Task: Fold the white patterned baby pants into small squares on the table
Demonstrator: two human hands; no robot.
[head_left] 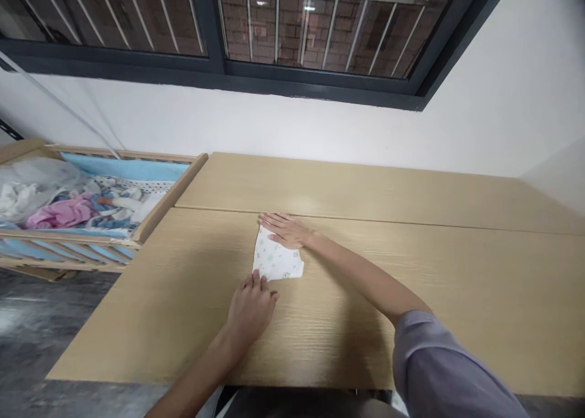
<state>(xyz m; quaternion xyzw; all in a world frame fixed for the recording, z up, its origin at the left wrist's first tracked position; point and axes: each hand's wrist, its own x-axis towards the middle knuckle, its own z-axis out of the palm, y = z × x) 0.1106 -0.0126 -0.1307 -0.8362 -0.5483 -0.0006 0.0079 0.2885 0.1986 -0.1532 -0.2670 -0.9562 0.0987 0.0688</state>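
A small white cloth [277, 258] with a tiny print lies flat on the wooden table [192, 320]. My right hand [287, 230] rests palm down across its far edge, fingers stretched out to the left. At the near left corner of the cloth, my left hand [253, 303] touches it with the fingertips; its fingers are partly bent and the thumb stands apart. The parts of the cloth under both hands are hidden.
To the left stands a wooden crib [150, 226] with blue lining, holding a pink cloth [64, 212], other fabrics and a clear plastic bag [43, 174]. A seam crosses the tabletop. Behind it are a white wall [292, 128] and a dark-framed window [320, 86] with bars.
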